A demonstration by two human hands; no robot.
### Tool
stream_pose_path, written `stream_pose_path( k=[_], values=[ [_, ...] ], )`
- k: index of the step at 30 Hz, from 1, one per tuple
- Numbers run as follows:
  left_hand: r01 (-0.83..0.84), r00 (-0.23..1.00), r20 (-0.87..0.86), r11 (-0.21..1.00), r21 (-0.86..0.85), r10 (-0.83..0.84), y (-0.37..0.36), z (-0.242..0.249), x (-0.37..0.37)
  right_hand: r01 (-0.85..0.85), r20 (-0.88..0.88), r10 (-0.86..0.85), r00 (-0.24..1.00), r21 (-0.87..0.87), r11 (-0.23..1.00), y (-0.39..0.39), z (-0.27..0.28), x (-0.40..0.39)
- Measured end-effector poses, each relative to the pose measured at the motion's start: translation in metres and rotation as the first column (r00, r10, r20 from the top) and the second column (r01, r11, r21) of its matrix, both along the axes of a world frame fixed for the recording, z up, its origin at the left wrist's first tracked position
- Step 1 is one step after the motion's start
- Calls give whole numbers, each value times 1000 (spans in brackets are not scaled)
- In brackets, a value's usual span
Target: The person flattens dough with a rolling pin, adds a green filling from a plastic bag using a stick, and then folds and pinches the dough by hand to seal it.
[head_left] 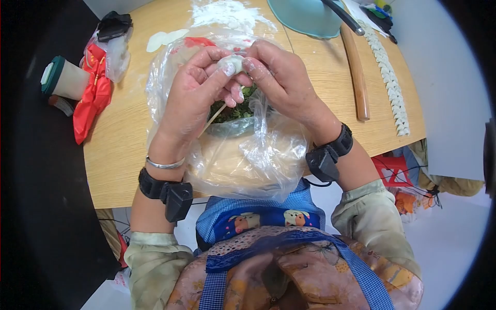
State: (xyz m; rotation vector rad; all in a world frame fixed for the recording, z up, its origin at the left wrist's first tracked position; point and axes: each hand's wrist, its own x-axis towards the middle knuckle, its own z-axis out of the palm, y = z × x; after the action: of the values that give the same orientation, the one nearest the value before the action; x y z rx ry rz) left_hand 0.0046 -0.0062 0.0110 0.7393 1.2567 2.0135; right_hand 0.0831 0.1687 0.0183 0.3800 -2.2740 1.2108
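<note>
A small white dumpling (233, 64) is pinched between my two hands above a plastic bag of filling. My left hand (206, 80), dusted with flour, supports it with thumb and bent fingers. From the other side, the thumb and fingers of my right hand (276, 72) press on its edge. Below them, chopped green filling (238, 109) shows inside the clear plastic bag (243, 160). A thin wooden stick (215, 117) slants out of the filling beside my left hand; its upper end is hidden.
Flat dough wrappers (164, 40) lie near loose flour (227, 16) at the back. On the right are a teal bowl (305, 20) with a black handle (345, 18) across it, a rolling pin (355, 77) and a row of dumplings (386, 75). A jar (70, 80) and red bag (93, 98) are left.
</note>
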Motion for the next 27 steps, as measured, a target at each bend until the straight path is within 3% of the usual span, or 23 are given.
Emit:
stream_pose_path(
  k=[1, 3, 10, 12, 15, 17, 19, 22, 27],
  values=[
    [10, 1000, -6, 1000, 7, -10, 0, 0, 0, 1, 0, -1, 1000, 1, 1000, 0, 2, 2],
    [-4, 1000, -11, 1000, 5, 5, 1, 1, 2, -63, 94, 78, 993, -156, 986, 1, 5, 6],
    [-27, 1000, -10, 1000, 4, 27, -2, -2, -2, -122, 22, 126, 992, -126, 985, 1, -5, -3],
    [-55, 998, -25, 998, -17, 55, -1, -2, 0, -90, 16, 90, 996, 17, 996, 5, -1, -2],
    [-93, 994, -66, 995, -48, 90, 2, 3, 8, -39, 109, 42, 993, -29, 999, 13, 8, 4],
    [-102, 991, -90, 993, -61, 97, 3, 4, 10, -73, 66, 74, 995, -23, 997, 12, 6, 2],
    [-73, 987, -150, 990, -118, 55, 3, 2, 11, -104, 25, 104, 994, -16, 994, 13, 6, 2],
    [12, 972, -229, 982, -186, -55, 0, -5, 3, -171, 104, 165, 981, 49, 984, 17, 7, 3],
    [-20, 957, -285, 962, -271, -60, -1, -7, 3, -165, 68, 154, 986, 192, 967, 20, 6, 1]
  ],
)
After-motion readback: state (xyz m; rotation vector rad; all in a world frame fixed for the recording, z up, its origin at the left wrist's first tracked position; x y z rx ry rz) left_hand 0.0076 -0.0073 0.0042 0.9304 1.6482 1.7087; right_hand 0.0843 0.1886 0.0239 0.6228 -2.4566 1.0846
